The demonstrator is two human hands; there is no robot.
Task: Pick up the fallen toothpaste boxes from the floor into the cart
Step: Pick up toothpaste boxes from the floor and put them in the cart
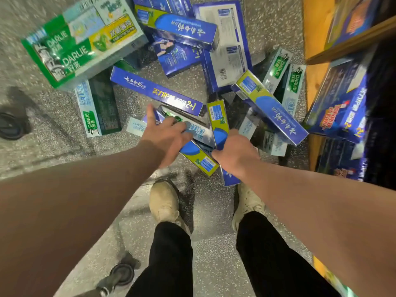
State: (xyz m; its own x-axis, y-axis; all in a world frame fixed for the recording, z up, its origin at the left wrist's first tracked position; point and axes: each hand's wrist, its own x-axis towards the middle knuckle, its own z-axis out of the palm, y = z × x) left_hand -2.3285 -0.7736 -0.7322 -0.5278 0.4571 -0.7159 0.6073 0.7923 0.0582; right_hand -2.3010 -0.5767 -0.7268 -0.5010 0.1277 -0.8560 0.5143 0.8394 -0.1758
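Several toothpaste boxes lie scattered on the speckled floor (53, 129) in front of my feet. My right hand (235, 155) grips a narrow blue and lime box (217, 118) that stands nearly on end. My left hand (167, 133) reaches onto a blue and lime box (199, 156) lying flat and a pale box (197, 129) beside it, thumb spread; whether its fingers grip is unclear. A long blue box (156, 91) lies just beyond both hands. A large green Darlie pack (79, 41) sits at the far left.
A wooden shelf (317, 39) with blue boxes runs along the right. Cart wheels show at the left edge (11, 127) and near the bottom (122, 273). My two beige shoes (164, 200) stand just behind the pile.
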